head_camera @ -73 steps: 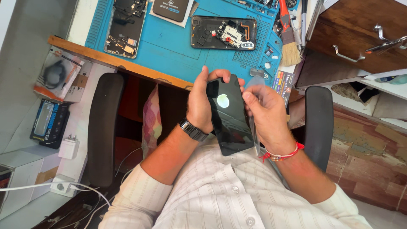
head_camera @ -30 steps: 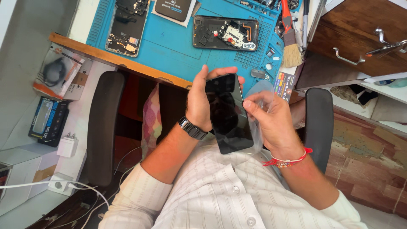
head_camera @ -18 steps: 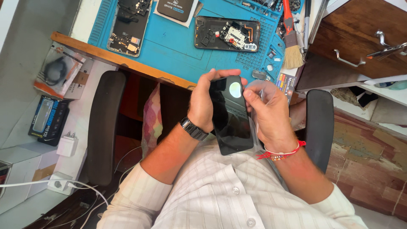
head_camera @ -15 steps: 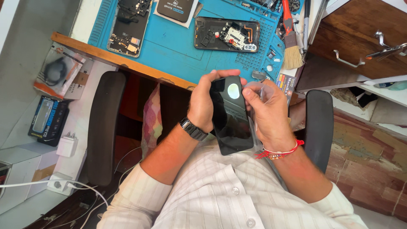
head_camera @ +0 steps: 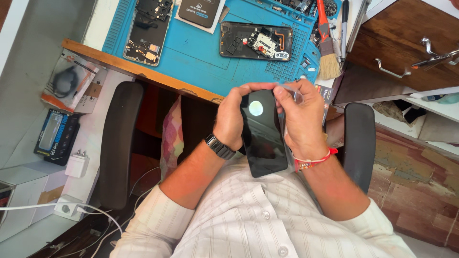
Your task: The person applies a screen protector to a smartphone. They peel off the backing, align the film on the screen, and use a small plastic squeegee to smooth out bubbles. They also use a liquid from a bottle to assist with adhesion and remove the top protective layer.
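A black glossy phone screen panel is held upright over my lap, a round light reflected near its top. My left hand, with a black wristwatch, grips its left edge and top corner. My right hand, with a red thread bracelet, holds the right edge and pinches a thin clear film at the panel's top right corner.
A blue repair mat on the wooden desk carries two opened phones, a black box and small parts. A brush lies at the mat's right. Chair armrests flank me; wooden drawers stand at right, boxes and a charger at left.
The panel rose and tilted toward the desk. My right hand moved from the panel's lower side up to its top corner, where it now pinches the clear film.
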